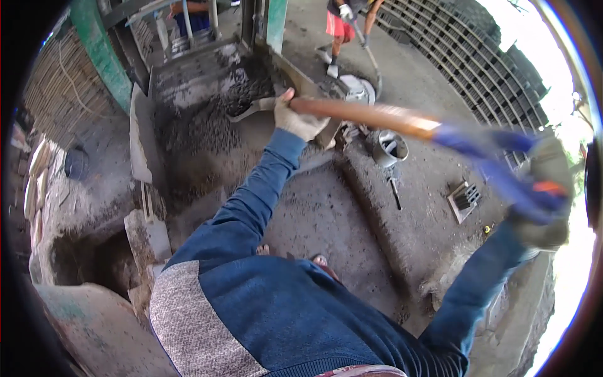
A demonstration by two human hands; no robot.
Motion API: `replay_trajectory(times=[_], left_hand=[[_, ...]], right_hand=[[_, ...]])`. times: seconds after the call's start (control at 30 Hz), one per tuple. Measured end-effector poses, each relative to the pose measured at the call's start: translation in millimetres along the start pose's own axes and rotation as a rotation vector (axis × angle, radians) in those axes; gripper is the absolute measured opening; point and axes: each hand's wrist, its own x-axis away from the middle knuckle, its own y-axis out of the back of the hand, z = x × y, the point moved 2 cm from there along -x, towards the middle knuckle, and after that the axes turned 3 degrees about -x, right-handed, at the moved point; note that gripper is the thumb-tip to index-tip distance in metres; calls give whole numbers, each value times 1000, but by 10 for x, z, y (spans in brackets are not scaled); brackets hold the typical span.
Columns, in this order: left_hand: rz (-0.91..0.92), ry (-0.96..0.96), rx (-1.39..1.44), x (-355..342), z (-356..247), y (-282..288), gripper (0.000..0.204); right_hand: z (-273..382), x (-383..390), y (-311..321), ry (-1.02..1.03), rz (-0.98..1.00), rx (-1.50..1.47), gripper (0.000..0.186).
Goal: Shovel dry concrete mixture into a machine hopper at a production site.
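Observation:
A shovel with a brown wooden shaft (370,114) and a blurred blue grip runs across the view. My gloved left hand (300,120) is closed round the lower shaft, close to what looks like its grey metal blade (254,109). At the far right, my gloved right hand (543,231) is closed on the blue grip, smeared by motion. The blade end is over the edge of a heap of dark, damp mix (213,116), inside a low-walled bay. Part of the blade is hidden behind my left hand.
A person in red shorts (339,24) holds a long tool at the top. A grey bucket (389,148), a dark rod (395,193) and a small mould-like piece (465,198) sit on the right-hand ledge. Lower left is a dark pit (94,261). A green post (100,50) stands upper left.

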Motion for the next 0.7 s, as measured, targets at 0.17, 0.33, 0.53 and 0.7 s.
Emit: replay_trajectory(times=[0.17, 0.33, 0.53, 0.7], left_hand=[[-118, 43, 53, -818, -122, 1063, 20], [-135, 36, -43, -93, -88, 1078, 21], [713, -207, -325, 841, -814, -541, 27], [1499, -597, -524, 2091, -1821, -1828, 29]], right_hand=[[151, 1535, -312, -417, 373, 405, 14], [560, 2441, -373, -897, 181, 484, 54], [83, 3314, -500, -836, 38, 233, 54], [274, 2491, -1321, -792, 125, -399, 49]])
